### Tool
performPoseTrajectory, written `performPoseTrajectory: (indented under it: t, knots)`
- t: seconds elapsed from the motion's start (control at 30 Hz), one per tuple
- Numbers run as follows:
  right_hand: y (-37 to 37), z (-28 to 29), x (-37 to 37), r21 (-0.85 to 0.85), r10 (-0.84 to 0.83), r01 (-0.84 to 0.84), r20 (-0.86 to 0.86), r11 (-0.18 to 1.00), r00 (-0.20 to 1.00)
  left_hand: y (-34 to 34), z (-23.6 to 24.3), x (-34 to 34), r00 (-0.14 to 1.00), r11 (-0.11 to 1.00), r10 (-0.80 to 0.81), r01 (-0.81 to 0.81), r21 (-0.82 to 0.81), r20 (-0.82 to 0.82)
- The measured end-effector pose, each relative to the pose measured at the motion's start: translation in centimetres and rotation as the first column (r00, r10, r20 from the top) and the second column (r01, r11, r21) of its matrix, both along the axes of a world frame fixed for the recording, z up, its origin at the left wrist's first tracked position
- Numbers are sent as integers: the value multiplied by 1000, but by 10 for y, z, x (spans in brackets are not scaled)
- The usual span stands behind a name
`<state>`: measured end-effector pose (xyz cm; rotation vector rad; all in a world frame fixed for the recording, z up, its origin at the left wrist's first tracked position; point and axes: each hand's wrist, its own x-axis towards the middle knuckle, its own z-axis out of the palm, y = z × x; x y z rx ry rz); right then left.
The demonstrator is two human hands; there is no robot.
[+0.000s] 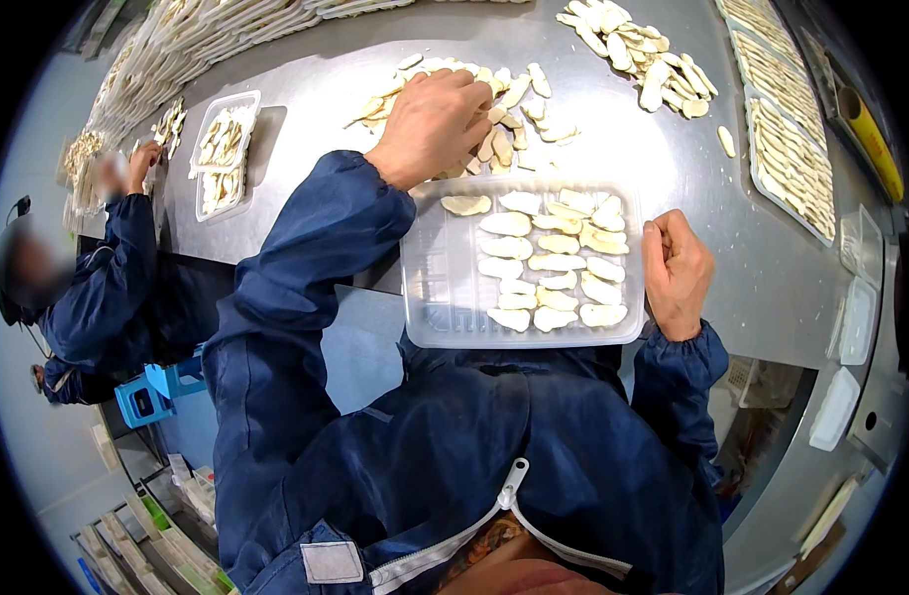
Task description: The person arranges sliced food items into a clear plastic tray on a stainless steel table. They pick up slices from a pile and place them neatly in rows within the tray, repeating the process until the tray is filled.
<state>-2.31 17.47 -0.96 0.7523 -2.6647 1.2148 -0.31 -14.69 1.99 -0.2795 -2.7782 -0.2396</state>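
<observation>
pale slices [502, 147] lie under the left hand [437, 124], fingers curled

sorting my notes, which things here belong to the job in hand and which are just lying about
In the job:
left hand, at loose slices
part-filled clear tray
right hand, beside it

Seemingly lying about:
yellow cylinder
white plastic container

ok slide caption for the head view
Left hand at pale slices, right hand at edge of partly filled tray

Tray [445, 270] blocks low pass btw L hand [437, 124] & R hand [681, 266]; free table [673, 164] fwd of R hand, then pile [641, 58].
</observation>
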Motion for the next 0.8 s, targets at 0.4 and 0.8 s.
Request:
performPoseTrajectory:
  t: [0.4, 0.8]
  knots:
    - [0, 1, 0, 8, -3, 4, -16, 1000, 1000, 0, 7, -15, 986, 998, -21, 10, 65, 168]
    - [-1, 1, 1, 0, -3, 3, -12, 1000, 1000, -1, 12, -22, 943, 983, 30, -89, 163, 333]
